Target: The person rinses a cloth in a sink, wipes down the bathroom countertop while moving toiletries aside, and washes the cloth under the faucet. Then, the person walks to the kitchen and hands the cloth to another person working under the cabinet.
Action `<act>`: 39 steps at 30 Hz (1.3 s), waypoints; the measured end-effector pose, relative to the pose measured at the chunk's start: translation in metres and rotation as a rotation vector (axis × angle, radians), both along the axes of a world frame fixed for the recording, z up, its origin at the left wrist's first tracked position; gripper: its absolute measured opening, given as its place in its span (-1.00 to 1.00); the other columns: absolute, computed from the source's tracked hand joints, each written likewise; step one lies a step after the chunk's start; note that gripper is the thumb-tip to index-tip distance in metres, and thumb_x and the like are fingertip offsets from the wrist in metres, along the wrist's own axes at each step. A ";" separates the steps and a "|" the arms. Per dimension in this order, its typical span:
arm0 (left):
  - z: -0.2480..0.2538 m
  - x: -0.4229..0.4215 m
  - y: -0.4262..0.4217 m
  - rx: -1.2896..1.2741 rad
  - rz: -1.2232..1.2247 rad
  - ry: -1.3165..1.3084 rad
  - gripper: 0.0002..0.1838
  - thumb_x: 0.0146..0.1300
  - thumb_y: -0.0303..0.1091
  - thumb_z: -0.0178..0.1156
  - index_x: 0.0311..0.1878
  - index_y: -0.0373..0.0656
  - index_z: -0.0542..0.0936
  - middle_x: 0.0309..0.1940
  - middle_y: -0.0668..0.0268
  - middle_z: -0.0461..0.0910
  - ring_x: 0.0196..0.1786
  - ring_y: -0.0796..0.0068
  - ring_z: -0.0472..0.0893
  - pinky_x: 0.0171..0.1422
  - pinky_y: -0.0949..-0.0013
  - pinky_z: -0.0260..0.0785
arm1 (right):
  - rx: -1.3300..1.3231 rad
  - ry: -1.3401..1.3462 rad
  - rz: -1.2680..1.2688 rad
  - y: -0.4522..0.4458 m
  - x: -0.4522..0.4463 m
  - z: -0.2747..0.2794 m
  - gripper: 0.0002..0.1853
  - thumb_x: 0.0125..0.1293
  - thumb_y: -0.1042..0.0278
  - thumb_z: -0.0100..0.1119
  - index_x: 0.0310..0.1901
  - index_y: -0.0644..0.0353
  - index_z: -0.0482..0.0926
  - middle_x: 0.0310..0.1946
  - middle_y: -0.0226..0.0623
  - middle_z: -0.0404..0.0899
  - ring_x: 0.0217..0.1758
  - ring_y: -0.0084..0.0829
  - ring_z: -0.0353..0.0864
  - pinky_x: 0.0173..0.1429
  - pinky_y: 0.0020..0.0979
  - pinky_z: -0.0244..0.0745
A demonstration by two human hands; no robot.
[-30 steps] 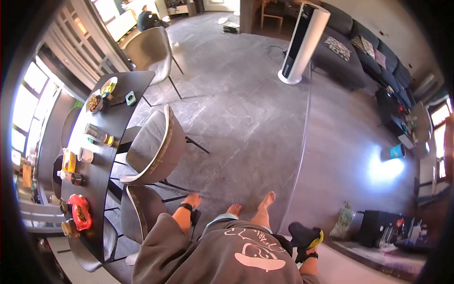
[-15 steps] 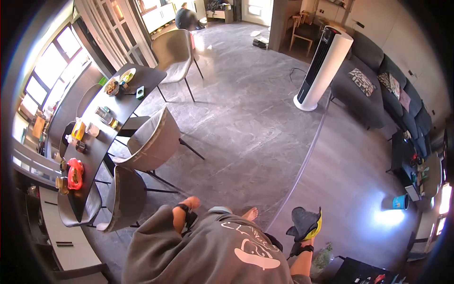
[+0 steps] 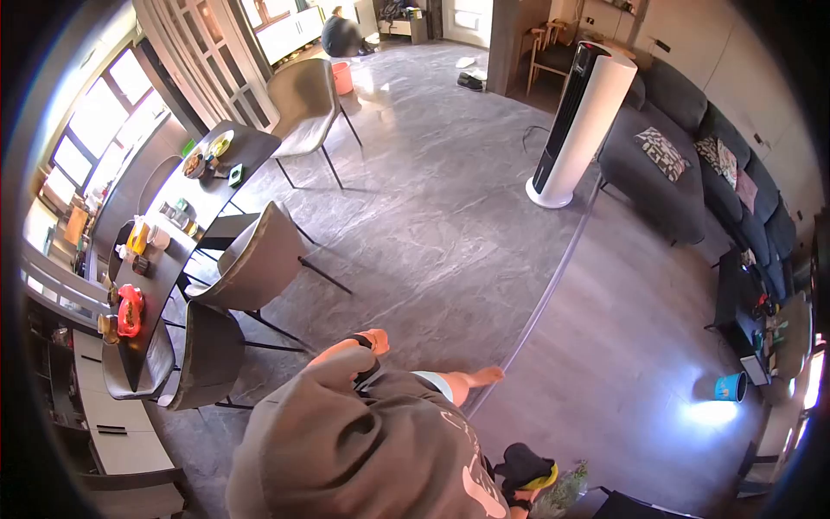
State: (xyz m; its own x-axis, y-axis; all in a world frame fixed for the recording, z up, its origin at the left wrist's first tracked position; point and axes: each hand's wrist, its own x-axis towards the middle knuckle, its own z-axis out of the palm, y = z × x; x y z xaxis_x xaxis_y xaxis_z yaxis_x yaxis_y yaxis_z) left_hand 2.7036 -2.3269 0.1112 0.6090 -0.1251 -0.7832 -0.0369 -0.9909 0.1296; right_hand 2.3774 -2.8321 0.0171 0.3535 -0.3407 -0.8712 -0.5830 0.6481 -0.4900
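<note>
At the lower right, my right hand [image 3: 522, 498] is closed around a bunched dark cloth [image 3: 522, 465] with a yellow edge; part of the fingers is hidden by it. My left hand [image 3: 376, 340] hangs in front of my body, its fingers curled in, with nothing visible in them. A black band circles each wrist. Beneath, one bare foot [image 3: 486, 377] steps forward near the line between the tiled and the wooden floor. Close to the cloth stands a green leafy plant [image 3: 566, 489].
A dark dining table [image 3: 156, 290] with food and jars runs along the left, grey chairs [image 3: 251, 268] beside it. Ahead stands a white tower fan [image 3: 581, 130]; a sofa [image 3: 657, 177] and a blue bin [image 3: 730, 387] are right. A person [image 3: 341, 36] crouches far off near a red bucket [image 3: 342, 78].
My view has shifted as I walk, and one foot has swung forward to the right. The right hand with the cloth has dropped lower in view; the left hand has moved up and right.
</note>
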 end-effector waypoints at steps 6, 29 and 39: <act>-0.165 0.090 -0.074 -0.152 -0.077 -0.089 -0.66 0.07 -0.17 -0.11 -0.37 -0.21 0.56 -0.36 0.08 0.52 -0.24 0.05 0.47 -0.17 0.15 0.30 | 0.047 0.016 -0.047 -0.073 0.060 0.016 -0.41 0.16 0.00 -0.26 0.06 0.38 0.15 0.04 -0.11 0.24 0.10 -0.26 0.19 0.20 -0.38 0.04; -0.051 0.122 -0.347 -0.274 -0.279 -0.284 -0.76 0.02 -0.31 -0.08 -0.44 -0.15 0.58 -0.39 0.15 0.54 -0.31 0.14 0.52 -0.26 0.21 0.37 | 0.092 -0.072 -0.028 -0.287 0.109 0.049 -0.36 0.14 -0.01 -0.25 0.07 0.44 0.10 0.07 -0.05 0.19 0.14 -0.24 0.13 0.24 -0.38 -0.04; -0.069 -0.003 -0.351 0.008 0.254 -0.043 -0.70 -0.16 -0.17 0.14 -0.42 -0.22 0.57 -0.40 0.06 0.53 -0.31 0.04 0.49 -0.24 0.16 0.32 | 0.164 -0.107 -0.003 -0.362 0.074 0.044 -0.33 0.13 -0.02 -0.25 0.08 0.46 0.08 0.09 -0.02 0.17 0.16 -0.22 0.10 0.26 -0.38 -0.07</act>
State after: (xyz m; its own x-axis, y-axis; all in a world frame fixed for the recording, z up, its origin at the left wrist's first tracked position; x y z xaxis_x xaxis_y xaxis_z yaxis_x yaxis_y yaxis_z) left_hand 2.7008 -2.6775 0.0425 0.6528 0.0426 -0.7563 0.2084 -0.9700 0.1252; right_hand 2.4517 -3.1939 0.0612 0.4462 -0.1986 -0.8726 -0.5315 0.7257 -0.4369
